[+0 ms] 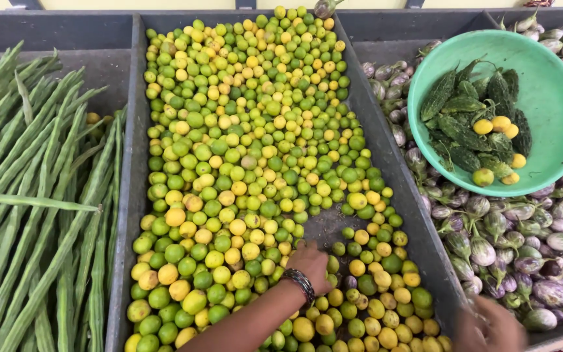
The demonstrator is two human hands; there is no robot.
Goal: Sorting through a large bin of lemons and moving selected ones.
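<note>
Limes (242,163) filled the bin around my left hand (311,264), fingers curled among them; whether it gripped one was unclear. My blurred right hand (490,326) hovered farther off, its grasp unreadable.

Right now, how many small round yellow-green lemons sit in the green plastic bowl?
6 lemons visible: three clustered mid-bowl, one right of the dark green gourds, two near the front rim; others may be hidden.
</note>
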